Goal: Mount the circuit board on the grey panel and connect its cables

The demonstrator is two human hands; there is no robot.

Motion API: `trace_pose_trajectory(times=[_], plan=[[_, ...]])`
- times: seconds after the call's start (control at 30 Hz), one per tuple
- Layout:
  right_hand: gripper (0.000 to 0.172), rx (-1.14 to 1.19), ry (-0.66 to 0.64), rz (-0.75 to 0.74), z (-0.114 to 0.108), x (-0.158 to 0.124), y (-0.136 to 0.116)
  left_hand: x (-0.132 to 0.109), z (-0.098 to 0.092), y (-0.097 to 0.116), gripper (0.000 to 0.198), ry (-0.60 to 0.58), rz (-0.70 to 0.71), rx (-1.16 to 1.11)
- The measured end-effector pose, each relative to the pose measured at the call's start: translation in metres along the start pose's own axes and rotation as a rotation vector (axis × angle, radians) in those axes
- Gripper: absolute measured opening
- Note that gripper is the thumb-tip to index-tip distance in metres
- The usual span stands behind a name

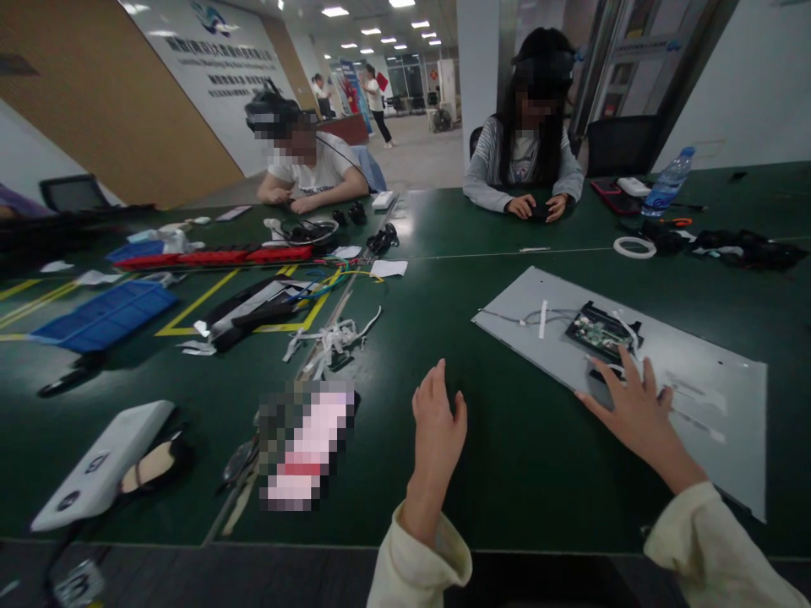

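Right hand (637, 405) flat on grey panel (710, 371), beside circuit board (599, 331)

Open table (507, 422) between cable clutter (329, 338) and grey panel (697, 397).

we note an electronics workshop in an office hall: long green table (507, 253), circuit board (599, 331), cable scraps (329, 338), seated co-workers (310, 165), ceiling lights.

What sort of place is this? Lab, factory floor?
Probably an electronics assembly workshop: a circuit board sits on a grey panel by the right hand, cable bundles and a red power strip lie on the green table, and a co-worker works opposite.
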State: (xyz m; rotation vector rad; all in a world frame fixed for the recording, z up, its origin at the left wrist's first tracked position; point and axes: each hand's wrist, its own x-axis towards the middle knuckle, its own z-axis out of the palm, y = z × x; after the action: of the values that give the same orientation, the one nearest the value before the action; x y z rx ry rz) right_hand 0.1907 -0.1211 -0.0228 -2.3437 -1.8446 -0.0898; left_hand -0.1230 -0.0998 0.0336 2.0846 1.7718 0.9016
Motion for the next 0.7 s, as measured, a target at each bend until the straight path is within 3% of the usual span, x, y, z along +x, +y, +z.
trace_pose_trajectory(times=[0.47,0.7], plan=[[0.081,0.097,0.017,0.393,0.003,0.010,0.057,0.000,-0.002,-0.001,0.051,-0.035,-0.033,0.005],[0.080,0.136,0.110,0.520,0.015,0.032,0.093,-0.001,-0.003,0.002,0.050,-0.047,-0.044,-0.005]])
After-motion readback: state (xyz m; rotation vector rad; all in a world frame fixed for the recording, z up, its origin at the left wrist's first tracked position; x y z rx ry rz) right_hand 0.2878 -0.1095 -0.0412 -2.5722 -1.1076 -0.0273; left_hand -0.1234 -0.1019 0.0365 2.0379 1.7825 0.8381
